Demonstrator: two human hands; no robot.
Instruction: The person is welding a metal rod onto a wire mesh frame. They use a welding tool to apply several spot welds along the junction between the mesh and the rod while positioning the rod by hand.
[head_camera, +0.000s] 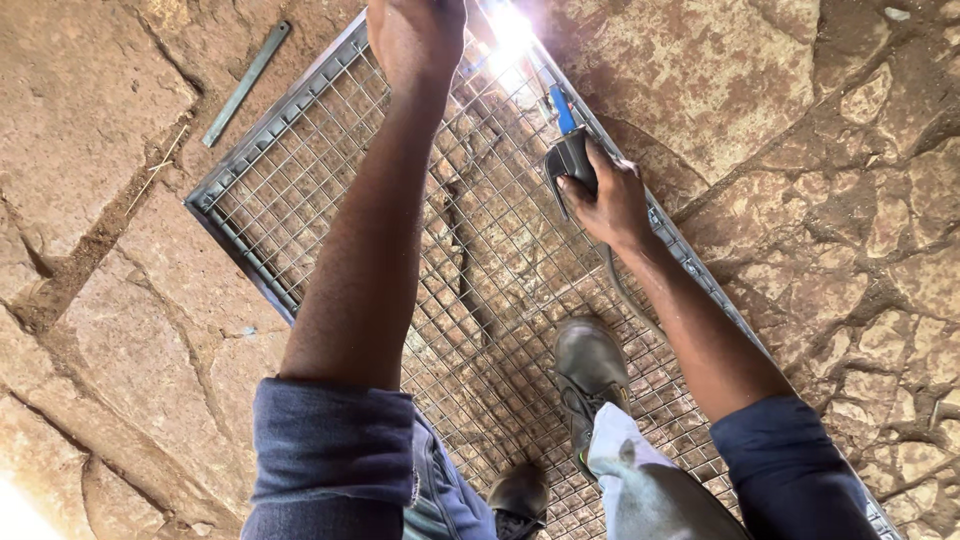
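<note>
A flat metal bar (246, 83) lies on the stone floor (110, 300) at the left, just beside the wire mesh panel (300, 200). The left hand (415, 35) reaches to the panel's far edge; whether its fingers grip cannot be told. A bright welding glare (510, 30) burns beside it. The right hand (612, 200) has its fingers wrapped around the welding electrode holder (570, 158). Two boots (590, 370) stand on the mesh.

No packages, labels, signs or screens are showing anywhere around either hand.
</note>
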